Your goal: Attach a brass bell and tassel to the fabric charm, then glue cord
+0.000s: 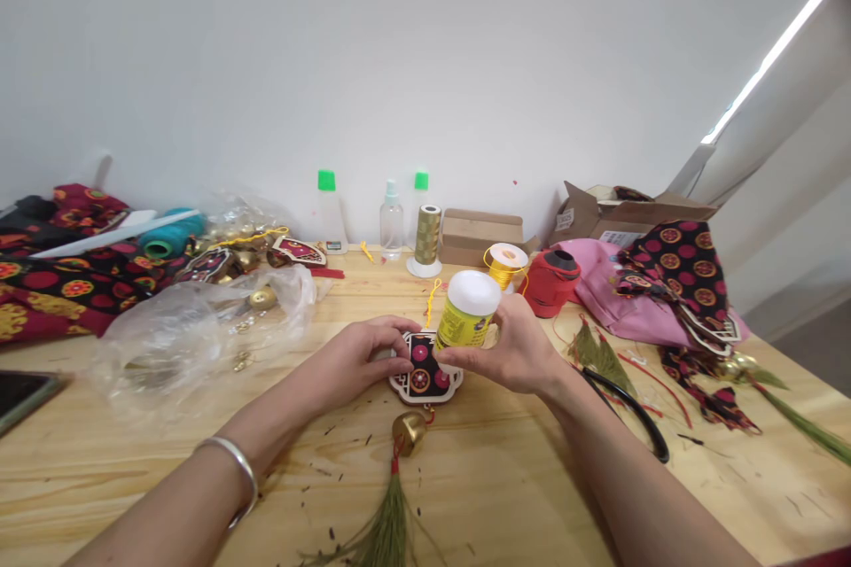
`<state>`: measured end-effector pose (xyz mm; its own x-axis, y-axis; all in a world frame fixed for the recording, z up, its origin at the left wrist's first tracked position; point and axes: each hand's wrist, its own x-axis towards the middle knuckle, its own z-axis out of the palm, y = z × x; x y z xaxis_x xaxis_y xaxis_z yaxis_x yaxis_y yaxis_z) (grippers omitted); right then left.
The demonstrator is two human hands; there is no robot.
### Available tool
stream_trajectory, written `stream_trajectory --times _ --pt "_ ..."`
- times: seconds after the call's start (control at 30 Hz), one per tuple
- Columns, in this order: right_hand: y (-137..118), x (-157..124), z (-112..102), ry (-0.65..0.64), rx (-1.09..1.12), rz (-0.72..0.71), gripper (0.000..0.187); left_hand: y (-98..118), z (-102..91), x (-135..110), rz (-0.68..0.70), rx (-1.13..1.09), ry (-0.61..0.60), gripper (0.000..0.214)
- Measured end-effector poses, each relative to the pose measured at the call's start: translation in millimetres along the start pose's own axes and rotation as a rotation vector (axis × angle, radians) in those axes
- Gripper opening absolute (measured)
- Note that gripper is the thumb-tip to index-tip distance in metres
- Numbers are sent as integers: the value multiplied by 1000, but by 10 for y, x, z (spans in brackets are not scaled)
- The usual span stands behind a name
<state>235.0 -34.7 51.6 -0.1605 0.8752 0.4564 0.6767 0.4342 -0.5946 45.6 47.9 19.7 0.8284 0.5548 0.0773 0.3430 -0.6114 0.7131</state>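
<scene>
A framed fabric ornament with a pale wooden edge lies flat on the table, dark cloth with red and gold round patterns inside. My left hand has its fingers bent on the ornament's left edge, thumb over the front. My right hand grips a yellow-labelled plastic bottle, its wide white end up, tilted over the ornament's right side. The bottle's lower end is hidden by my thumb. A yellow cord loop rises from the ornament's top. Below it hang a brass bell and a green tassel.
Spools of gold thread, yellow cord and red cord stand behind, beside a spray bottle. Black-handled scissors lie right. A clear plastic bag, patterned cloth and a phone are left.
</scene>
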Motion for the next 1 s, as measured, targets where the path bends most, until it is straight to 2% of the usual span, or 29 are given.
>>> stream_trajectory --times 0.17,0.33,0.7,0.87,0.93,1.0 --pt "6 -10 -17 25 6 59 30 -4 5 5 9 -1 3 14" --pt "8 -6 2 -25 43 33 31 -1 3 1 14 10 2 14" --pt "12 8 2 19 46 34 36 -5 -7 -4 7 -1 14 13" --pt "23 10 -4 178 244 132 28 50 36 3 21 -49 113 12" --pt "32 16 -4 277 332 131 26 82 88 19 75 -32 142 13" --pt "39 24 -6 382 375 133 26 112 152 43 142 -1 119 13"
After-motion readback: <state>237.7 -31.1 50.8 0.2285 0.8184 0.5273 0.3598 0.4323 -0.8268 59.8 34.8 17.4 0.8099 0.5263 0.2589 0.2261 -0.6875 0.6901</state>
